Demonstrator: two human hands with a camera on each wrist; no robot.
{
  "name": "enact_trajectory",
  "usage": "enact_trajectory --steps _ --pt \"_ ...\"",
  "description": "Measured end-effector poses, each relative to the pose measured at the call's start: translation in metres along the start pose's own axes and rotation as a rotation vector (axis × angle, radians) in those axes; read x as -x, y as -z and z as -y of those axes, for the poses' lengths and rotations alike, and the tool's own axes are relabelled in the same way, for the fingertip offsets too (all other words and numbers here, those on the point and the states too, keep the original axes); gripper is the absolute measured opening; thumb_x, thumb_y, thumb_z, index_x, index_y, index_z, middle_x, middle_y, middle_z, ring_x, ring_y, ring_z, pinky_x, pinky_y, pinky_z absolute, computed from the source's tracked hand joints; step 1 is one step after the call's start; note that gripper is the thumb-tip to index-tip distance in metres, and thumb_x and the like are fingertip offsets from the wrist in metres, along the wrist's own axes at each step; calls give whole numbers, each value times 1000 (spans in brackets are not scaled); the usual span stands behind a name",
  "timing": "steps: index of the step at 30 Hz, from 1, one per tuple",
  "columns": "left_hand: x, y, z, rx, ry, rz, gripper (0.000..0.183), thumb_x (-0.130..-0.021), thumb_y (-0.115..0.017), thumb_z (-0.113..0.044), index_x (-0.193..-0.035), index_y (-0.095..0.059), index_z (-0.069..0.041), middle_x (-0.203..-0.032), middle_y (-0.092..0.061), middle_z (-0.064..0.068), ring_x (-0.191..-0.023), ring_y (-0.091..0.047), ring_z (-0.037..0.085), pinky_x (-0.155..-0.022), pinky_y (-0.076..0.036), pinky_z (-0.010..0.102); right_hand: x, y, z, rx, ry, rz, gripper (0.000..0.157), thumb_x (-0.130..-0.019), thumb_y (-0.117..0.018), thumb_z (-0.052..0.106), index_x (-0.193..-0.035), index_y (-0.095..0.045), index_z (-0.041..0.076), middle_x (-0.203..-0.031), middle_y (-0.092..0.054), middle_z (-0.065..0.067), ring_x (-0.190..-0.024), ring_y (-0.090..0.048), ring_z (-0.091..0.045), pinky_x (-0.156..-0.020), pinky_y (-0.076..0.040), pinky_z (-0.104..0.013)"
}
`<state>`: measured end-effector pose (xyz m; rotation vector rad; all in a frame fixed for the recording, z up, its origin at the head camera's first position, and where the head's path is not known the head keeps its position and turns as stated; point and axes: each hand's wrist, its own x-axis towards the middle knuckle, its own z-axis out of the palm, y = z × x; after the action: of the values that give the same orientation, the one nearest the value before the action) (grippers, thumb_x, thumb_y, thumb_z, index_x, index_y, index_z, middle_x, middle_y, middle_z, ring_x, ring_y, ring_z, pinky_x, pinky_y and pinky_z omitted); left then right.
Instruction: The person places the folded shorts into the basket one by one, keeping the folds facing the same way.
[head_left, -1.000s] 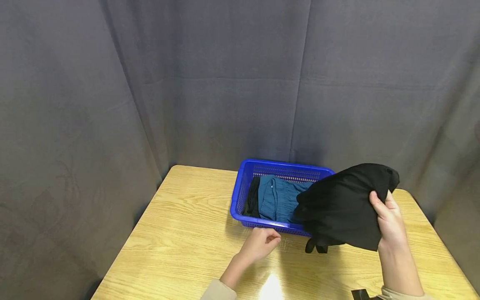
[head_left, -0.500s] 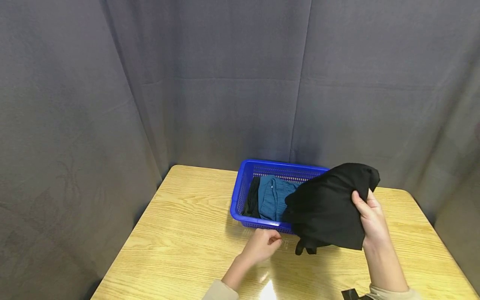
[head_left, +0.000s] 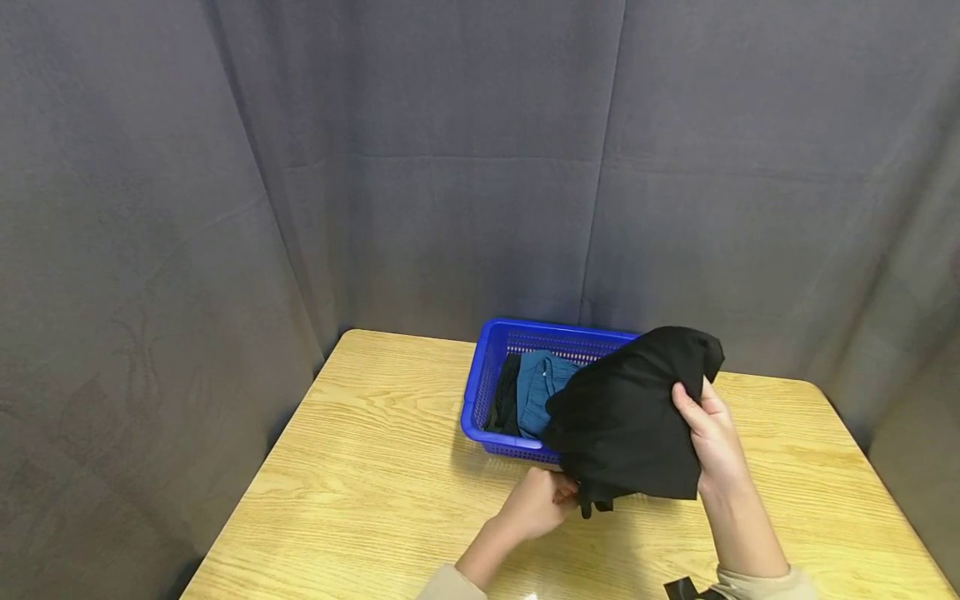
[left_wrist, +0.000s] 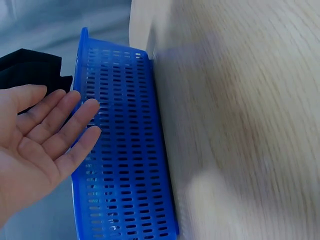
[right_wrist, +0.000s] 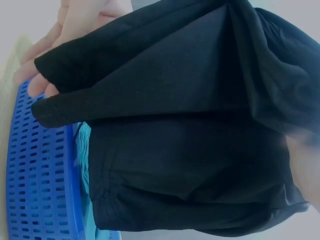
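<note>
My right hand [head_left: 716,446] grips a folded black garment [head_left: 633,417] by its right end, thumb on the near side. The garment hangs over the right part of a blue plastic basket [head_left: 480,375], with short black strips dangling from its lower left corner. My left hand [head_left: 536,504] is at that corner, in front of the basket. In the left wrist view its fingers [left_wrist: 75,127] are loosely extended, palm up, with black cloth by the thumb. The right wrist view shows the garment's layered edges overlapping the left fingers [right_wrist: 37,82]. Inside the basket lie a folded teal garment [head_left: 536,392] and a black one [head_left: 506,396].
The basket stands near the back of a light wooden table [head_left: 360,442]. A grey curtain [head_left: 465,208] hangs behind and at both sides. A black strap [head_left: 681,588] is at the right cuff.
My right hand has carried the black garment leftward, covering more of the teal garment. My left hand has shifted slightly right and now meets the garment's lower left corner.
</note>
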<state>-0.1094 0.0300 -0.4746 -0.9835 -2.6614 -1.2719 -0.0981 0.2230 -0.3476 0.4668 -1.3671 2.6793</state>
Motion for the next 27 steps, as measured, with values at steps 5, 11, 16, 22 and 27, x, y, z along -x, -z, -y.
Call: enact_trajectory --steps 5,11,16,22,27 --pt "6 -10 -6 -150 -73 119 24 -79 -62 -8 -57 -53 -12 -50 -40 -13 -49 -30 -6 -48 -26 7 -1 -4 -2 17 -7 -4 27 -97 -37 5 -106 -62 13 -88 -64 -2 -76 -64 -11 -64 -51 -21" --pt "8 -34 -27 -214 8 463 23 -92 -50 -20 -71 -59 -19 -59 -43 -14 -54 -37 -1 -55 -33 10 -2 -7 -5 47 -22 -16 27 -98 -38 6 -107 -62 15 -90 -64 1 -78 -64 -9 -66 -51 -20" --pt "1 -43 -39 -124 28 518 21 -94 -50 -24 -85 -68 -19 -76 -59 -18 -68 -51 -8 -61 -39 8 -1 -9 -7 56 -33 -9 28 -98 -38 7 -106 -63 15 -90 -64 1 -79 -63 -9 -66 -51 -20" --pt "-17 -44 -54 -60 -40 483 18 -92 -52 -21 -94 -70 -16 -86 -63 -18 -75 -51 -10 -64 -38 5 1 -10 -10 19 -45 3 29 -98 -36 7 -108 -62 15 -92 -65 0 -81 -64 -10 -68 -51 -21" --pt "-36 -37 -66 210 -27 475 16 -94 -49 -14 -89 -61 -4 -76 -52 -9 -69 -44 -5 -62 -37 8 2 -12 -12 -23 -35 6 30 -98 -36 6 -110 -62 15 -94 -65 -1 -83 -64 -11 -70 -51 -22"
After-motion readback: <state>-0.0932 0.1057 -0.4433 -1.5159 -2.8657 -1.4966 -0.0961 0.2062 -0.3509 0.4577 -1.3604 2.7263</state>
